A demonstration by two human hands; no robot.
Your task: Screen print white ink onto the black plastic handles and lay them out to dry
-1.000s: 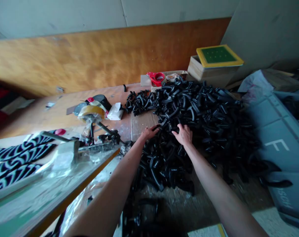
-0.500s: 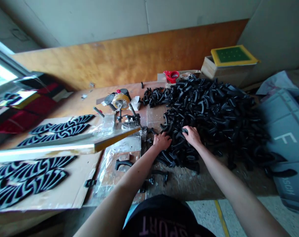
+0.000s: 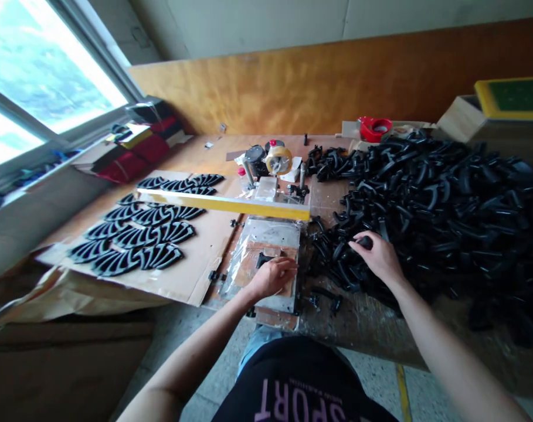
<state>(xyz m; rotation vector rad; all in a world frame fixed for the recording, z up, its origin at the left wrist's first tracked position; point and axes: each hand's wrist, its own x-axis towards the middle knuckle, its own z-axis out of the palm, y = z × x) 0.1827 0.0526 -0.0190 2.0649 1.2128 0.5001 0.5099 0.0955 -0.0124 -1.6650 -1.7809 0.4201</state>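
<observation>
Black curved plastic handles [image 3: 442,217] are lying heaped on a brown wooden workbench [image 3: 363,328]; the right hand [image 3: 376,261] is curling over one, while the open left hand [image 3: 272,278] is resting on a plastic-wrapped metal jig [image 3: 266,240].

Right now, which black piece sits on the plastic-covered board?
The one by the left hand, alone there; most others lie in the pile to the right.
</observation>
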